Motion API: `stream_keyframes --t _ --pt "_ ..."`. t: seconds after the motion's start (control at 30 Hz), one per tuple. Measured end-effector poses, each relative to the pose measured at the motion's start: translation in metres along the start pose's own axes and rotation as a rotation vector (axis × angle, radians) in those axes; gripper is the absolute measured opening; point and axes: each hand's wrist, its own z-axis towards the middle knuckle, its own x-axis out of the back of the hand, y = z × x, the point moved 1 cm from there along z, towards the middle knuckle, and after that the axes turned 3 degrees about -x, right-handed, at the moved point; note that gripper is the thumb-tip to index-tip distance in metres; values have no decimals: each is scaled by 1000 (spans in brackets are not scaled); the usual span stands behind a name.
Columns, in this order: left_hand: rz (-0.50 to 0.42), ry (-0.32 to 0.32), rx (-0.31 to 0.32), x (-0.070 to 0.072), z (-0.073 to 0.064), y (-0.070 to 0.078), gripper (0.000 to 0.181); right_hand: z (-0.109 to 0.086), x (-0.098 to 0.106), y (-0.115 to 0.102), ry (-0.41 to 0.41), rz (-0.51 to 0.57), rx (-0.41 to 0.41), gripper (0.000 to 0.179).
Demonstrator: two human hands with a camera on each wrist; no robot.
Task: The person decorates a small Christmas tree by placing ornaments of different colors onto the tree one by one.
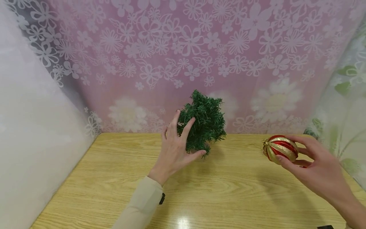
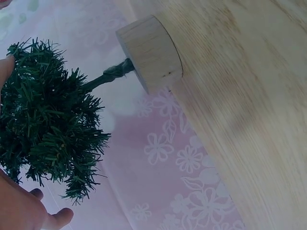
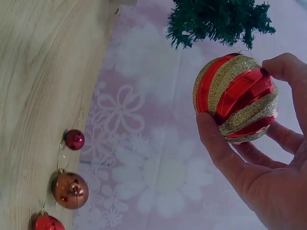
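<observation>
A small artificial Christmas tree point(image 1: 210, 121) with dense green branches stands near the back of the table. The left wrist view shows its wrapped trunk point(image 2: 106, 76) rising from a round wooden base point(image 2: 152, 53). My left hand point(image 1: 173, 148) is at the tree's left side, fingers spread over the branches and thumb by a low twig. To the right, my right hand point(image 1: 321, 163) holds a Christmas bauble point(image 3: 235, 98) striped in shiny red and gold glitter, thumb and fingers around its sides. Its gold cap point(image 1: 266, 143) points left, toward the tree.
In the right wrist view, a small dark red bauble point(image 3: 74, 139), a copper-brown bauble point(image 3: 70, 190) and a red bauble point(image 3: 47, 222) lie on the wood-grain table point(image 1: 114, 178). A pink floral curtain point(image 1: 171, 63) hangs behind the table's back edge.
</observation>
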Motion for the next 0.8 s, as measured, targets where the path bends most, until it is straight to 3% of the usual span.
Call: stream_keyframes --t 0.47,0.8 --pt "-33 16 1 0 -2 5 107 4 -17 -18 -39 53 56 64" --pt "-143 184 -106 10 -9 22 76 8 -26 -31 -51 78 96 67"
